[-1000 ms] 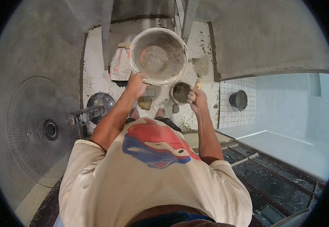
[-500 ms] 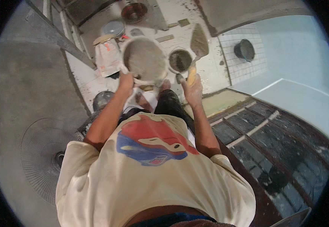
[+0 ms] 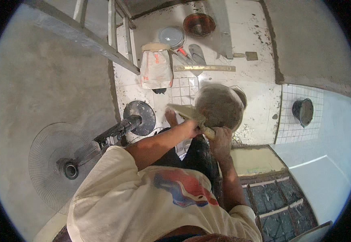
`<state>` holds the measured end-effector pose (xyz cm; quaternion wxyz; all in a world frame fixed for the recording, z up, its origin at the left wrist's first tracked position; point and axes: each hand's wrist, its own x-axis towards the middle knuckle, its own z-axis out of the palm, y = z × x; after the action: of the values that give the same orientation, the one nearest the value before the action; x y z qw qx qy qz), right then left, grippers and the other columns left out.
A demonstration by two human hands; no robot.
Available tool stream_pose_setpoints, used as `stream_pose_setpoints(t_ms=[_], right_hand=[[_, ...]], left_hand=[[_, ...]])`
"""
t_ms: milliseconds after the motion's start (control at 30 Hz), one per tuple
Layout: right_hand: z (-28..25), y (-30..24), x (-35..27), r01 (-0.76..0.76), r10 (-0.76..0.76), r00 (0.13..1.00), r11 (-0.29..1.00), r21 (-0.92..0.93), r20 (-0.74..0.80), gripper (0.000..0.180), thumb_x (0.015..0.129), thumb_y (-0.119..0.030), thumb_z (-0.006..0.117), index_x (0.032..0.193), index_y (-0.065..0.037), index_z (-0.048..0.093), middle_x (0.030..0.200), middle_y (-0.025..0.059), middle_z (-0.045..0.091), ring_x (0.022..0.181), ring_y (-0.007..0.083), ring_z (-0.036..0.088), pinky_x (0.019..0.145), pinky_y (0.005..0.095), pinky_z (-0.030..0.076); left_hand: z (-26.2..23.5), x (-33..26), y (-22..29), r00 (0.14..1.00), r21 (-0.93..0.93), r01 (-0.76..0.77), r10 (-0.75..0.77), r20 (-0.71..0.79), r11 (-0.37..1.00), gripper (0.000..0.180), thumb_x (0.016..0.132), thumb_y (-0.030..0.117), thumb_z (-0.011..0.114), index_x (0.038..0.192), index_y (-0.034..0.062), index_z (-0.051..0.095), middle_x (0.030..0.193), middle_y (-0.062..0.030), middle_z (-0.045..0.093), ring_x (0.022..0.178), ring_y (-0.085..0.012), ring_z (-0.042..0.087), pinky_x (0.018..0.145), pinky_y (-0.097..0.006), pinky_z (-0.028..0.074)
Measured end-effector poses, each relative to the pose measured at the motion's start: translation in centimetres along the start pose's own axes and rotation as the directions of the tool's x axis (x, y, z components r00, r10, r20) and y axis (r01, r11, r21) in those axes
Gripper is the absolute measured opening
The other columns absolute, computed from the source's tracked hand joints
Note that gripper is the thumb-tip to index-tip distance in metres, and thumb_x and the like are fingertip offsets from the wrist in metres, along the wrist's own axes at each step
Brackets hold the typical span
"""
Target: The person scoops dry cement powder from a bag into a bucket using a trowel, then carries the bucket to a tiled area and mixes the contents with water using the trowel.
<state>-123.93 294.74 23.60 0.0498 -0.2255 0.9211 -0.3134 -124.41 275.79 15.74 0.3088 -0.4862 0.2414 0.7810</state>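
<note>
My right hand (image 3: pixel 222 143) is closed round the yellowish wooden handle of a trowel (image 3: pixel 185 111), whose grey, mortar-smeared blade points left. Right beside it, my left hand (image 3: pixel 190 129) grips the near left rim of a round bucket (image 3: pixel 219 107); the trowel partly hides its fingers. Grey-brown mortar coats the inside of this bucket, which is blurred by motion. Behind its right side shows the edge of a smaller bucket (image 3: pixel 240 96), mostly covered.
A paper bag (image 3: pixel 156 68), a lidded grey pail (image 3: pixel 172 37), a brown basin (image 3: pixel 199 25) and a spirit level (image 3: pixel 204 68) are on the tiled floor. On the left stand a fan (image 3: pixel 68 167) and a ladder (image 3: pixel 98 44). At the right is a black bucket (image 3: pixel 303 112).
The large bucket has swung right over the smaller one and seems emptier. My left hand has moved right with it, and the trowel blade has turned from pointing away to pointing left. My view has shifted.
</note>
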Motion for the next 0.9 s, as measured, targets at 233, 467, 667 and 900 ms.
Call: stream_pose_setpoints(t_ms=[233, 467, 667, 900], right_hand=[[4.4, 6.2, 5.5, -0.029, 0.035, 0.995, 0.997, -0.065, 0.090, 0.031, 0.078, -0.011, 0.070, 0.106, -0.002, 0.060, 0.094, 0.0184, 0.059, 0.088, 0.0427, 0.059, 0.083, 0.0542, 0.046], [6.1, 6.5, 1.6, -0.139, 0.144, 0.988, 0.987, -0.078, 0.050, 0.025, 0.081, -0.010, 0.070, 0.099, 0.000, 0.056, 0.091, 0.0226, 0.056, 0.086, 0.0480, 0.055, 0.071, 0.0565, 0.045], [6.1, 2.8, 3.5, -0.234, 0.237, 0.962, 0.972, -0.038, 0.136, 0.025, 0.081, -0.010, 0.073, 0.100, 0.000, 0.060, 0.090, 0.0203, 0.060, 0.082, 0.0468, 0.059, 0.070, 0.0539, 0.048], [3.5, -5.9, 12.2, -0.094, 0.073, 0.992, 0.968, 0.232, 0.100, 0.040, 0.084, -0.006, 0.071, 0.122, 0.001, 0.062, 0.109, 0.0224, 0.067, 0.095, 0.0454, 0.068, 0.081, 0.0474, 0.055]], left_hand=[[-11.0, 11.8, 14.6, 0.866, 0.612, -0.322, -0.036, 0.498, 0.722, 0.034, 0.097, 0.028, 0.066, 0.122, 0.0062, 0.066, 0.115, -0.0105, 0.069, 0.101, -0.0251, 0.066, 0.086, -0.043, 0.057], [-20.1, 24.2, 47.3, 0.347, 0.806, 0.204, 0.811, 0.471, -0.555, 0.081, 0.089, 0.041, 0.071, 0.152, 0.0013, 0.041, 0.154, -0.0270, 0.045, 0.139, -0.0425, 0.048, 0.115, -0.046, 0.042], [-19.4, 19.3, 41.7, 0.669, 0.863, 0.227, 0.717, 0.198, -0.451, 0.067, 0.084, 0.041, 0.078, 0.139, 0.0052, 0.060, 0.148, -0.0276, 0.045, 0.127, -0.0425, 0.058, 0.107, -0.047, 0.051], [-22.7, 2.7, 22.8, 0.532, 0.947, -0.167, 0.784, 0.320, -0.274, 0.052, 0.083, 0.028, 0.081, 0.128, 0.0054, 0.066, 0.147, -0.0282, 0.041, 0.121, -0.0463, 0.059, 0.099, -0.052, 0.053]])
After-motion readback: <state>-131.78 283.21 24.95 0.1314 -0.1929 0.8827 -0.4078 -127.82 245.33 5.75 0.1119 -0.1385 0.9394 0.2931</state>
